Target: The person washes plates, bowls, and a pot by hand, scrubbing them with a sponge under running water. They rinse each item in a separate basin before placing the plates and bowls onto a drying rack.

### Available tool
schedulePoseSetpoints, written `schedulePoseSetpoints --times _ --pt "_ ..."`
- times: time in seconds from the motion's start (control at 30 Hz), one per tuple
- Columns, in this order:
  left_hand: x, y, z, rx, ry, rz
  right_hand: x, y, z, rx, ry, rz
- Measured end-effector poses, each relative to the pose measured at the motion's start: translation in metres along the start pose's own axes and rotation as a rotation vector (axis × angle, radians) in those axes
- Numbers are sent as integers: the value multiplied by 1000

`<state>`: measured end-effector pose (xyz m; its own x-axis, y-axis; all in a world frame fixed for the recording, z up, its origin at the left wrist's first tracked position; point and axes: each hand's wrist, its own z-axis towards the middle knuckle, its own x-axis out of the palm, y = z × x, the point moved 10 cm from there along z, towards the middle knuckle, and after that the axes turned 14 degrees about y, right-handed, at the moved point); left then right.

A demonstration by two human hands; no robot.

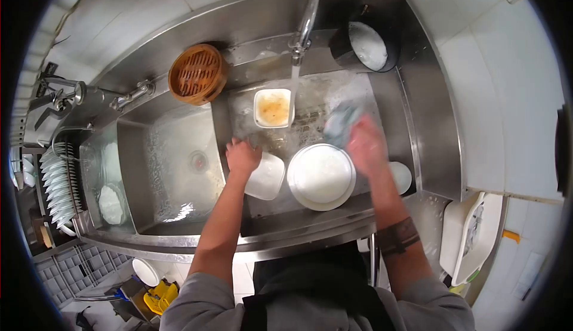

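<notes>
My left hand holds the edge of a white square dish in the right sink basin. Blurred by motion, my right hand grips a greenish-grey cloth or scrubber above the basin. Between my hands sits a stack of round white plates. Water runs from the faucet at the right edge of a small square bowl with yellowish liquid in it. A white round dish lies partly hidden beside my right forearm.
A bamboo steamer rests at the back, on the divider. A black pot with foamy water stands back right. The left basin holds water. Plates stand racked far left; a white tub is at right.
</notes>
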<state>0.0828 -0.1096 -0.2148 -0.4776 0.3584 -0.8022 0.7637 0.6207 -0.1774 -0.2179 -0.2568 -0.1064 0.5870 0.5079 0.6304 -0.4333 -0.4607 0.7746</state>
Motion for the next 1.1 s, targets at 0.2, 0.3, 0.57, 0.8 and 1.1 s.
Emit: schedulePoseSetpoints --times 0.2,0.3,0.57,0.8,1.1 --pt "-18 -98 125 -92 -61 -105 -33 199 119 -16 -398 -1346" --pt "3 -132 150 -161 116 59 -37 196 177 -156 -342 -1826" --pt "8 -118 184 -54 230 -172 -83 149 217 391 98 -1519" --pt "-6 -191 66 672 1167 -2040 70 60 75 -262 143 -1387" --pt "33 -175 -3 604 821 -2581 20 -83 97 482 -90 -920"
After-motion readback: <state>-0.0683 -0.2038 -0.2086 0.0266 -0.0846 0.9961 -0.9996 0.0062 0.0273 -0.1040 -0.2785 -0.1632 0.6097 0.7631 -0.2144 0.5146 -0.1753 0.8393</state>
